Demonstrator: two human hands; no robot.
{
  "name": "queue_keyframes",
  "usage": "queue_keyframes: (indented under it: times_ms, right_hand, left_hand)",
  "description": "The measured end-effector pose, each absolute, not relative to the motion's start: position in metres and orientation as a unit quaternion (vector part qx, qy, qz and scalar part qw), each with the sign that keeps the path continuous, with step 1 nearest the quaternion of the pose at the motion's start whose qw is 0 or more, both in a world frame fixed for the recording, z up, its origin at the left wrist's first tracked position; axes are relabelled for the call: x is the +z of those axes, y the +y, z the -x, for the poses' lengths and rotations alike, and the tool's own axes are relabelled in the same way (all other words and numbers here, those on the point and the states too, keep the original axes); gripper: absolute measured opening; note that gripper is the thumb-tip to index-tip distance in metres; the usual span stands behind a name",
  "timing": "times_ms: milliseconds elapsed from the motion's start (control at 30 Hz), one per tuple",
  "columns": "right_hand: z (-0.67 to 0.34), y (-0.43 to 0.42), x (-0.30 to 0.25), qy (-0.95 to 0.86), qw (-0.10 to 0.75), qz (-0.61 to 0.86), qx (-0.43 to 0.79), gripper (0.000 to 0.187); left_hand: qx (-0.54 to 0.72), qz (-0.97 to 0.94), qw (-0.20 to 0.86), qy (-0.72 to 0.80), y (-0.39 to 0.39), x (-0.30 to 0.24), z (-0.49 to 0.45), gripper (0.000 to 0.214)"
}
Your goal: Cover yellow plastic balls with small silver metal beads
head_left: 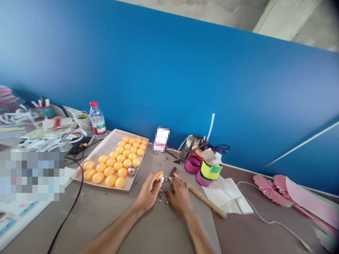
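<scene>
My left hand (149, 192) is closed round a small yellow ball (159, 176) with a shiny metal piece on it. My right hand (179, 193) rests beside it on the table, fingers curled and pinching at that metal piece (163, 179). Small metal bits (160, 199) lie on the table between the two hands. To the left stands a shallow tray (111, 141) with several yellow balls (116, 165) in rows and one silver ball (131, 170).
A wooden stick (203, 199) runs off right of my right hand. Rolls of coloured tape (205, 171), white paper (227, 197), a white cable (265, 220), pink paper shapes (291, 192), a water bottle (97, 120) and a black cable (71, 204) surround the work spot. A blue wall stands behind.
</scene>
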State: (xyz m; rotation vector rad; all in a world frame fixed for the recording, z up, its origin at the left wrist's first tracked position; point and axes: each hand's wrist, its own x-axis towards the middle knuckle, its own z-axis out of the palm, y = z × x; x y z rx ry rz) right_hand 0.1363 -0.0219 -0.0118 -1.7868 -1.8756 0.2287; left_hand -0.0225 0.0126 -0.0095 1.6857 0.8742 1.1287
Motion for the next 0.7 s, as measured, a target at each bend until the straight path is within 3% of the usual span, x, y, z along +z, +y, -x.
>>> queue_keyframes:
  times_ms: [233, 433, 700]
  right_hand:
    - [-0.128, -0.026, -0.004, -0.727, 0.251, 0.630, 0.103, 0.028]
    - [-0.120, -0.026, -0.006, -0.734, 0.244, 0.621, 0.127, 0.010]
    - [-0.118, -0.028, -0.003, -0.709, 0.317, 0.614, 0.141, 0.015]
  left_hand:
    - [0.477, -0.597, 0.533, 0.362, 0.012, -0.012, 0.019, 0.036]
    - [0.479, -0.610, 0.504, 0.379, 0.015, -0.014, 0.021, 0.030]
    - [0.490, -0.635, 0.470, 0.368, 0.017, -0.014, 0.023, 0.031]
